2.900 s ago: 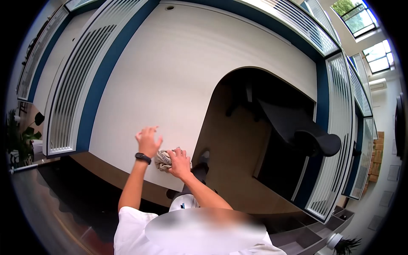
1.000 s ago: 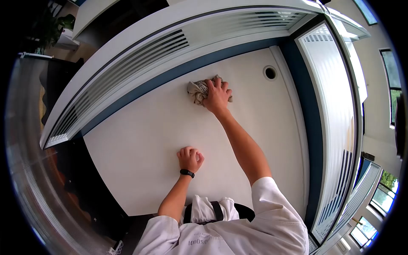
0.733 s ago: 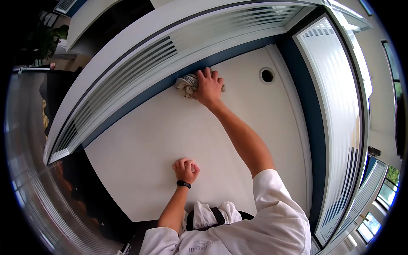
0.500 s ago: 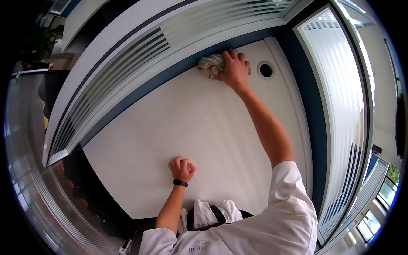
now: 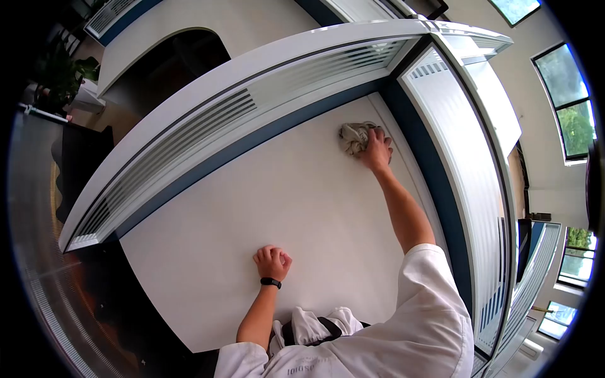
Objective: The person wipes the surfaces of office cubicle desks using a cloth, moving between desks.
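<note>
A crumpled beige cloth (image 5: 353,138) lies on the white desk (image 5: 252,195) close to its far right corner. My right hand (image 5: 378,149) presses on the cloth's right part, fingers bent over it. The desk's round hole does not show; the cloth and hand are where it was. Curled on the desktop nearer my body is my left hand (image 5: 273,262), with a black band on its wrist and nothing visible in it.
A slatted partition (image 5: 189,129) with a blue lower strip runs along the far left edge. Another partition (image 5: 466,157) stands along the right edge. Beyond the first one is a second desk (image 5: 252,19); a potted plant (image 5: 53,79) stands far left.
The cloth, under my right hand, has moved right from the partition's edge to the far corner, over the round hole's place. My left hand stays curled on the desk. The view has shifted.
</note>
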A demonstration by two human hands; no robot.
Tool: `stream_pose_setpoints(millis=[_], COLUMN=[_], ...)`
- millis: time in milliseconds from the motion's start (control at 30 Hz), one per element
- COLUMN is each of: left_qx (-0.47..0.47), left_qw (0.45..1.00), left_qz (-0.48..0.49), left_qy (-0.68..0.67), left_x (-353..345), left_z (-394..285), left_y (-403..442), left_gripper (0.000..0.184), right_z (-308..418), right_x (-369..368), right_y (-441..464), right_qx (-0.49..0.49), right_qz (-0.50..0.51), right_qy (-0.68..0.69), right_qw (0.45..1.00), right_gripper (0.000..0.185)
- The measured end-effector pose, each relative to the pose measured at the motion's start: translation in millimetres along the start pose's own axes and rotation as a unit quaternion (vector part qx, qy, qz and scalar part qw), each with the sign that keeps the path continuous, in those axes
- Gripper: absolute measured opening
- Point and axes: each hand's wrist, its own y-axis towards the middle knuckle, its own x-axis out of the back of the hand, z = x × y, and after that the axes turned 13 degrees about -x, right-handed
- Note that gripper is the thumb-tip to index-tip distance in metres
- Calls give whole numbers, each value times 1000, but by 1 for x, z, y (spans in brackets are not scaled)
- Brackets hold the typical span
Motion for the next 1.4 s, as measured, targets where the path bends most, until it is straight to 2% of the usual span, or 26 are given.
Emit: stream_pose_setpoints(millis=[33,200,267,300,367,400,467,533,633,767,833,900,967,1033,1133,1300,1367,1400], left_qx=[3,-35,-16,-22,15,-42,-159,-274,-264,-275,-307,-321,-320,-299,-302,-270,-259,-247], left_qw=[1000,999,999,999,994,987,962,927,921,891,886,894,896,888,888,894,884,891], left_qz=[9,-20,26,16,78,77,139,173,237,305,294,254,254,300,296,301,328,324], left_qy=[4,6,17,17,-78,-136,-175,-189,-160,-194,-187,-182,-172,-181,-180,-191,-208,-202], left_x=[-1,-7,-9,-6,0,0,20,16,9,36,33,32,28,31,32,27,24,22], left_z=[0,6,7,4,-3,-10,-47,-77,-95,-93,-95,-97,-99,-99,-99,-105,-111,-113], left_y=[-2,1,4,7,11,7,6,-21,-75,-114,-127,-142,-145,-139,-132,-129,-125,-124], left_gripper=[17,17,20,20,31,45,63,63,62,61,60,59,59,59,61,62,62,61], right_z=[-18,-81,-104,-111,-112,-111,-107,-100,-99,-107,-110,-113,-118,-117,-109,-118,-121,-126], right_x=[-13,-22,-34,-39,-48,-50,-55,-59,-69,-67,-65,-68,-81,-77,-64,-60,-56,-62], right_y=[-25,-178,-240,-267,-313,-337,-383,-415,-464,-514,-535,-546,-546,-547,-539,-520,-513,-511], right_qx=[11,-25,-33,-34,-55,-32,4,-15,-56,-65,-76,-97,-96,-99,-112,-69,-41,-43], right_qz=[-10,64,71,70,121,104,57,55,40,82,39,48,30,55,58,77,114,99], right_qy=[3,25,25,30,7,31,55,56,74,42,62,81,87,72,52,58,42,35], right_qw=[1000,997,997,997,991,994,997,997,995,994,994,991,991,991,991,993,992,994], right_gripper=[63,71,72,72,72,71,70,69,65,57,64,65,65,66,69,70,69,67])
